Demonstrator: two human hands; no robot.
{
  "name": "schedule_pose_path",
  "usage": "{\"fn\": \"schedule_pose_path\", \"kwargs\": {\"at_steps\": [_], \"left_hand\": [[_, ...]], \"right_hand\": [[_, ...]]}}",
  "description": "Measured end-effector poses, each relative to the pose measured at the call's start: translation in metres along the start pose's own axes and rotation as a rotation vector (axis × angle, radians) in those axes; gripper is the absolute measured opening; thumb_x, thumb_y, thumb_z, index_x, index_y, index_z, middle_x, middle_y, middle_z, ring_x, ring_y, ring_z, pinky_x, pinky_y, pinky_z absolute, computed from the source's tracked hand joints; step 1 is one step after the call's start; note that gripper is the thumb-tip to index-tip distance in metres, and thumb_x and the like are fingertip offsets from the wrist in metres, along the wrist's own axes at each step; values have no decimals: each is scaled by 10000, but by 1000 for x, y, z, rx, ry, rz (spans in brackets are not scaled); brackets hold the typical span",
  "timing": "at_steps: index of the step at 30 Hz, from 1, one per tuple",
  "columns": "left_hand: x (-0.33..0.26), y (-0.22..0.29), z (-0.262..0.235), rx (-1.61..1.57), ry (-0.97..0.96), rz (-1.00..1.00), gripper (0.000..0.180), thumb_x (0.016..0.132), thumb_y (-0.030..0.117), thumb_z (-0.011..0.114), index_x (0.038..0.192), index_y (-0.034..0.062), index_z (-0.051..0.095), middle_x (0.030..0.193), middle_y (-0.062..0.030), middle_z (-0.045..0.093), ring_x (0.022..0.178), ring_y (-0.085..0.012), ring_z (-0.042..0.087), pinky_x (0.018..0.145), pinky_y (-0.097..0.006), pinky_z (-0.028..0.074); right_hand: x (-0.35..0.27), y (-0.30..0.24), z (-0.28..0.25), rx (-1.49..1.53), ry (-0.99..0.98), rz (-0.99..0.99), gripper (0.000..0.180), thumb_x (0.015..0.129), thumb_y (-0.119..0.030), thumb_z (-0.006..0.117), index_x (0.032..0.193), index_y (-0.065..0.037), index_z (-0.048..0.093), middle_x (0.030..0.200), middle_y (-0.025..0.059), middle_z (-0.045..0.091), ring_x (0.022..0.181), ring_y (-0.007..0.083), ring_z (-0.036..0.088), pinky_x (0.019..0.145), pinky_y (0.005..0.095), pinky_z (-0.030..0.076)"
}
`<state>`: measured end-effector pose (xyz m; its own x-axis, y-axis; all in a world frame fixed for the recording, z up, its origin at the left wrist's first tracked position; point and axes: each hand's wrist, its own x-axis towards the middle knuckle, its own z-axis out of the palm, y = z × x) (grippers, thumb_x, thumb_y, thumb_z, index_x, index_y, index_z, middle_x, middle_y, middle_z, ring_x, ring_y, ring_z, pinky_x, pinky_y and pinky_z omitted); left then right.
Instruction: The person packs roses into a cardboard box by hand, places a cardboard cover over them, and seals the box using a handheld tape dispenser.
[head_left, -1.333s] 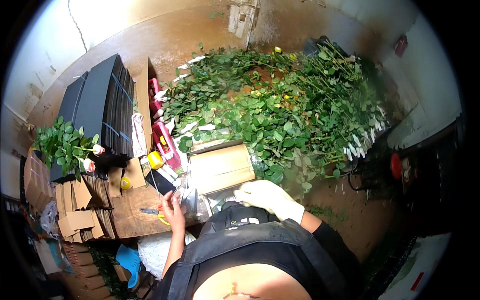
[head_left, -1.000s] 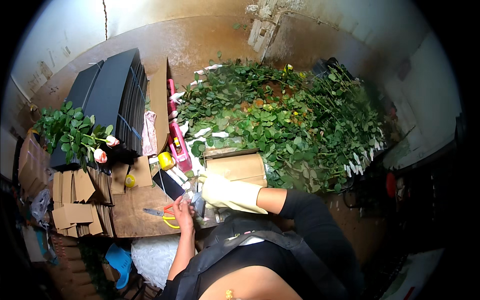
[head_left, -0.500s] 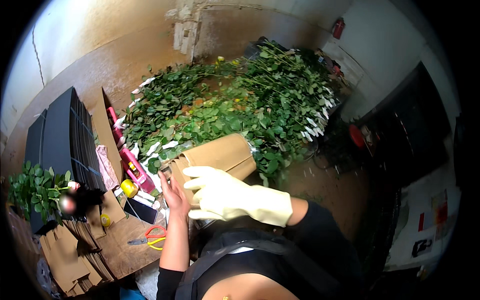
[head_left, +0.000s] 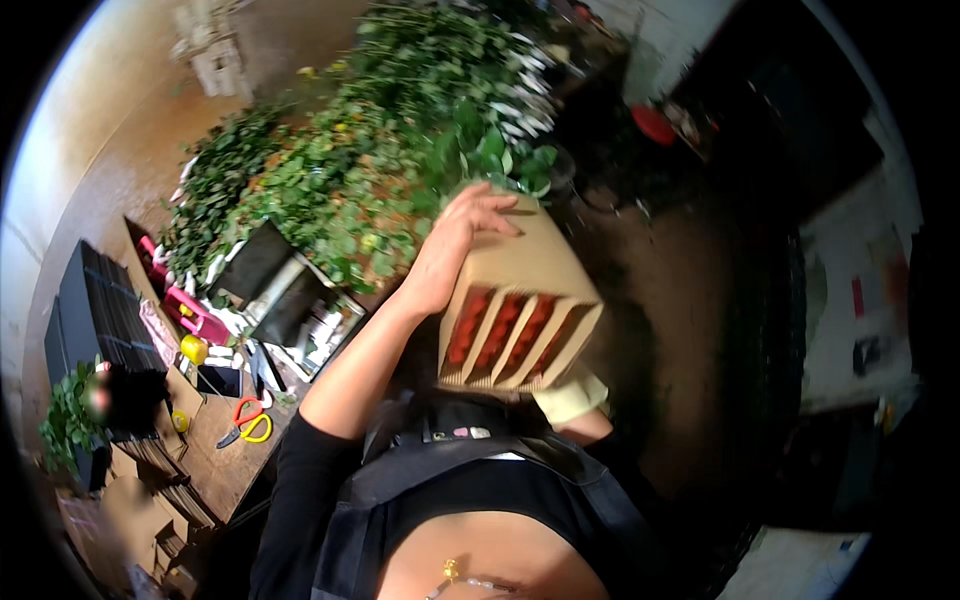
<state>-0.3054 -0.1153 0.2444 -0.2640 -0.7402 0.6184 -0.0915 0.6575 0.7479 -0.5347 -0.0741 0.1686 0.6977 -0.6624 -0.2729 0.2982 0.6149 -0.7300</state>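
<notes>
A bundle of red flowers in a tan cardboard wrap (head_left: 530, 245) is held up in front of my chest, its open end tilted toward me. Rows of red flower heads (head_left: 503, 325) show in that end, with cardboard sheets between them. Green leaves (head_left: 490, 155) stick out past the far end. My bare left hand (head_left: 450, 250) lies over the upper left side of the wrap, gripping it, thumb hidden. Below the wrap's lower right corner, my right hand in a pale yellow rubber glove (head_left: 572, 396) supports it; its fingers are hidden behind the bundle.
Left on the wooden table are clippers with red and yellow handles (head_left: 245, 424), a phone (head_left: 220, 380), a yellow roll (head_left: 194, 348) and stacked dark cardboard (head_left: 85, 310). A black and white panelled object (head_left: 285, 300) lies beside them. Leafy stems (head_left: 330, 170) cover the table's back.
The bundle has come up off the table toward the right and turned its flower end to me. My left hand has moved onto its side, and my gloved right hand underneath. The view has shifted.
</notes>
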Motion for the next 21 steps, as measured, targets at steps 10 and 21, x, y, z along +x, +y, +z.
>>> {"fn": "schedule_pose_path", "kwargs": {"at_steps": [10,21], "left_hand": [[66,90,169,-416,-18,368,832,1074,629,101,1128,36,683,1210,-146,679,1331,-316,492,1239,-536,166],[35,88,307,-1376,-171,-867,765,1051,689,292,1382,40,526,1359,-134,614,1249,-247,599,1119,-423,460]], "right_hand": [[-221,-38,-53,194,239,-407,417,1129,-357,369,1188,-19,607,1163,173,657,1127,299,680,1048,479,536],[-316,-38,-50,305,410,-622,407,1126,-333,371,1346,-24,517,1326,184,591,1206,309,645,1074,504,529]]}}
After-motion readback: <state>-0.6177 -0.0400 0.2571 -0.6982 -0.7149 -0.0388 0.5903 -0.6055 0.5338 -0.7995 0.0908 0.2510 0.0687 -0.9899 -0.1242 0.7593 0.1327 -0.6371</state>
